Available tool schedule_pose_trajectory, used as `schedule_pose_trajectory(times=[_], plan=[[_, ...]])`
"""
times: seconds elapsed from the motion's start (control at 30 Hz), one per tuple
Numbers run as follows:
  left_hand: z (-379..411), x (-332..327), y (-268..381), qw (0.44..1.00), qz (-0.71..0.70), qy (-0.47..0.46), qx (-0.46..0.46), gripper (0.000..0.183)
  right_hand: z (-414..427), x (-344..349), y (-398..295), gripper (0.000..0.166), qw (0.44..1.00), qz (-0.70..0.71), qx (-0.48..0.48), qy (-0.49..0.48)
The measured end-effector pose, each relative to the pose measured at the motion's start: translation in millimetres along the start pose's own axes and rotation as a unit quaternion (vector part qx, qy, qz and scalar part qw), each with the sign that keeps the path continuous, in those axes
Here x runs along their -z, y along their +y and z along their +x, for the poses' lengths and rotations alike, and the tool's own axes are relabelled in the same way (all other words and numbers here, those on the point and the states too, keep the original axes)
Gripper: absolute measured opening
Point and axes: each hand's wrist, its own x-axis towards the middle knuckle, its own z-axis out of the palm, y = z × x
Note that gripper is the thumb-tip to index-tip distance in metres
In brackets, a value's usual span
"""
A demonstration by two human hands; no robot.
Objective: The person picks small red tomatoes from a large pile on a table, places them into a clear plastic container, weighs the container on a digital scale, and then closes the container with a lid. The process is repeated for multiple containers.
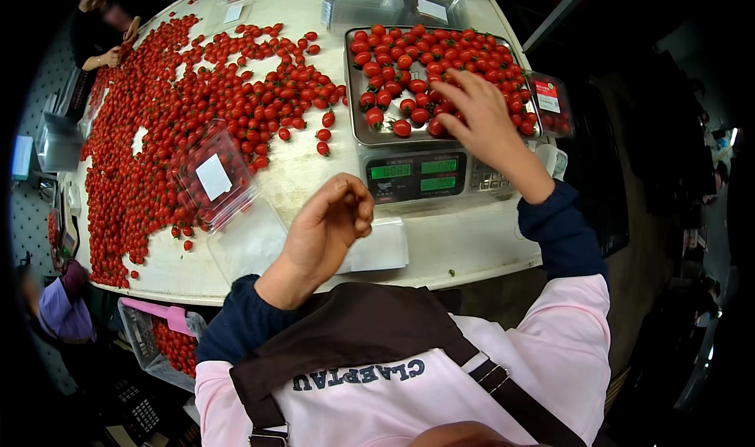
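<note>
My right hand (481, 117) reaches over a metal tray (377, 140) of cherry tomatoes (436, 52), its fingers spread at the tomatoes; whether it touches any is unclear. The tray rests on a digital scale (416, 177) with lit green displays. Left of the scale's front, my left hand (330, 229) is raised above the table with its fingers curled; whether something is inside the fingers is hidden. Beyond that hand, a clear plastic clamshell box (215, 176) with a white label lies on a wide spread of loose cherry tomatoes (194, 111).
A stack of clear plastic containers (363, 2) stands behind the tray, and a labelled tomato box (551, 105) sits at its right. White sheets (374, 246) lie near the front edge of the white table (472, 234). Below left is a tomato crate (159, 341). A co-worker's hands (112, 56) are far left.
</note>
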Motion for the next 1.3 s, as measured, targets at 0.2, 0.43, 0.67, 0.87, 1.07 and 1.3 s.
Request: schedule_pose_trajectory(times=[0.2, 0.43, 0.67, 0.87, 1.07, 1.3], plan=[[40, -4, 41, 0.782, 0.583, 0.037, -0.215, 0.028, -19, 27, 8, 0.056, 0.991, -0.05, -0.124, -0.003], [111, -23, 33, 0.402, 0.857, 0.044, -0.318, 0.049, -4, -2, -20, 0.059, 0.995, -0.015, -0.097, 0.008], [135, -19, 28, 0.39, 0.879, 0.03, -0.272, 0.043, -11, -7, 4, 0.048, 0.998, 0.05, -0.048, -0.01], [144, -17, 20, 0.427, 0.845, -0.002, -0.321, 0.046, -10, -7, -5, 0.054, 0.997, 0.026, -0.066, -0.009], [154, -16, 18, 0.464, 0.831, 0.009, -0.308, 0.037, -6, 2, 7, 0.051, 0.994, 0.088, -0.034, -0.053], [155, -14, 9, 0.445, 0.841, 0.045, -0.303, 0.026, -3, -4, 9, 0.057, 0.99, 0.023, -0.124, -0.067]])
